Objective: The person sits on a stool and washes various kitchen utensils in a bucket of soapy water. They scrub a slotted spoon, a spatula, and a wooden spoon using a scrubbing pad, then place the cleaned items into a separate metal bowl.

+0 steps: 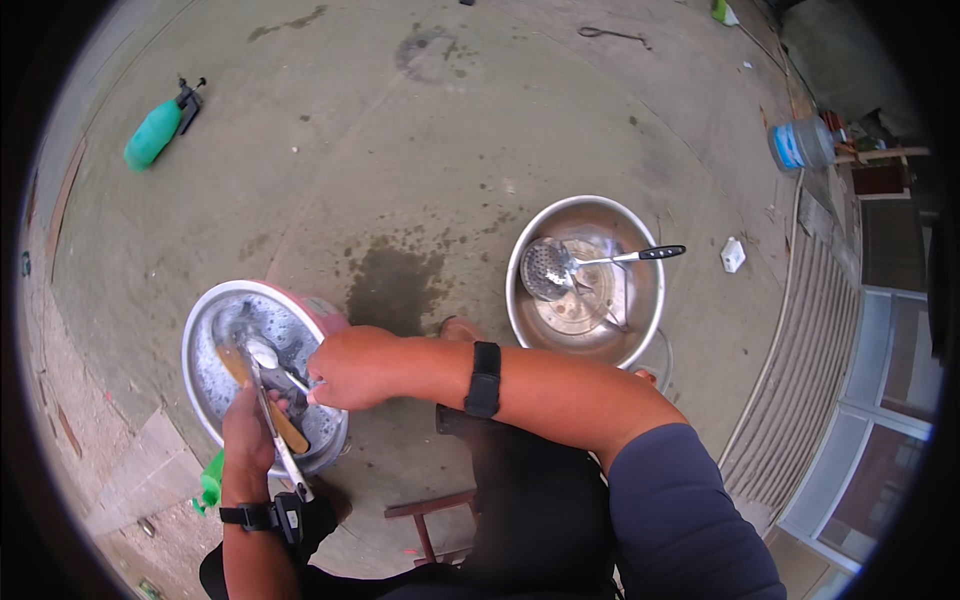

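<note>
My left hand point(250, 429) is over the near edge of a metal basin point(189, 352) of sudsy water, at the lower left. It grips a wooden spatula point(292, 433) and a long metal utensil handle point(285, 457) that slants past the wrist. A spoon point(262, 354) with a pale, shiny bowl is in my right hand point(352, 367), which has crossed in from the right above the basin's edge. The spoon's bowl is close to the upper part of the wooden spatula. Foam and dark water hide whatever lies deeper in the basin.
A second metal basin point(517, 315) on the right holds a skimmer point(549, 268) with a black handle. Farther off lie a green pump sprayer point(154, 135) and a large water bottle point(802, 144). A ribbed step point(772, 390) runs along the right. A wooden stool point(420, 510) is below me.
</note>
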